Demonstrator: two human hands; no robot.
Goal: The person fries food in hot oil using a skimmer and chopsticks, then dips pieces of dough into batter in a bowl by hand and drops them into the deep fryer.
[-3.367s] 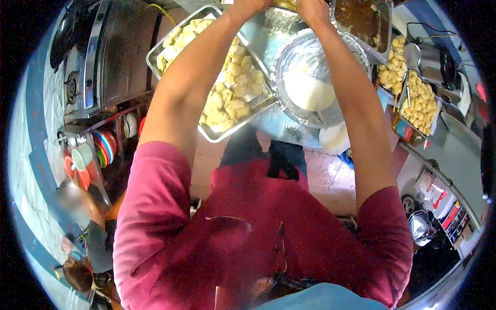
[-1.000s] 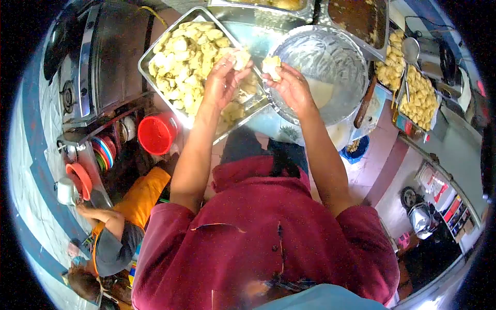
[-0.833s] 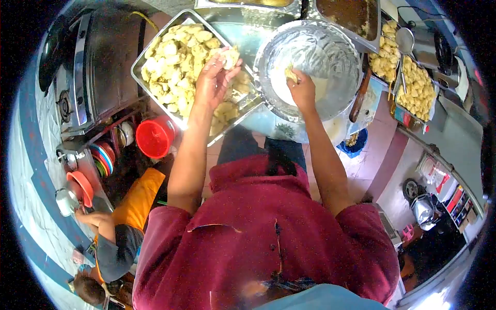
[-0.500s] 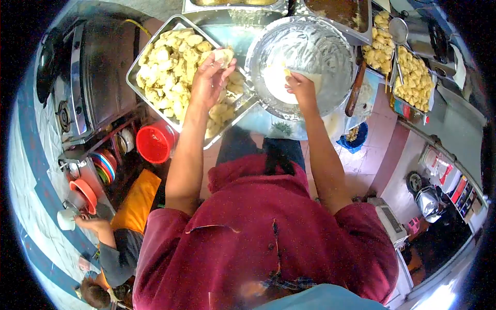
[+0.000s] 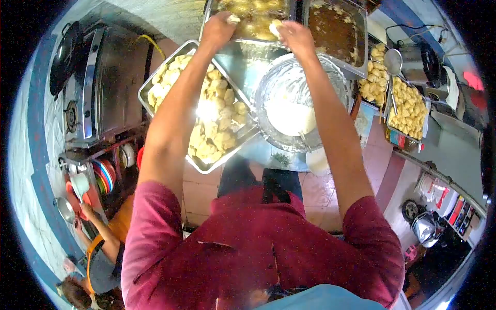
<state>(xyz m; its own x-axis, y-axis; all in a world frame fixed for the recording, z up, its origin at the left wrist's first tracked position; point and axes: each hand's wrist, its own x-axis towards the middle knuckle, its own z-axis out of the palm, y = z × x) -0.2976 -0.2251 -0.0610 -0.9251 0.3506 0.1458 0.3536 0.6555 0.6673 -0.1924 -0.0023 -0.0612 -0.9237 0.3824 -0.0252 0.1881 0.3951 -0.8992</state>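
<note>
Both my hands are over the near edge of a metal frying pan [image 5: 253, 35] of bubbling oil. My left hand [image 5: 217, 32] is closed on a small pale yellow piece of food [image 5: 233, 19], its kind unclear. Between the fingertips of my right hand [image 5: 296, 38] is another pale piece [image 5: 275, 28], wet-looking like batter. Below my right forearm stands a large round metal bowl [image 5: 260, 106] of white batter [image 5: 289, 118]. Under my left forearm, a metal tray [image 5: 205, 169] holds many lumpy yellow pieces [image 5: 219, 121].
A second pan [image 5: 335, 32] of brown oil adjoins on the right. Beyond it are trays of golden fried pieces [image 5: 405, 106] and a skimmer [image 5: 393, 63]. At the lower left another person [image 5: 106, 258] handles a metal pan [image 5: 65, 210].
Both hands have moved forward, the left from above the tray and the right out of the batter bowl, to the frying pan. The view has shifted, showing more of the oil.
</note>
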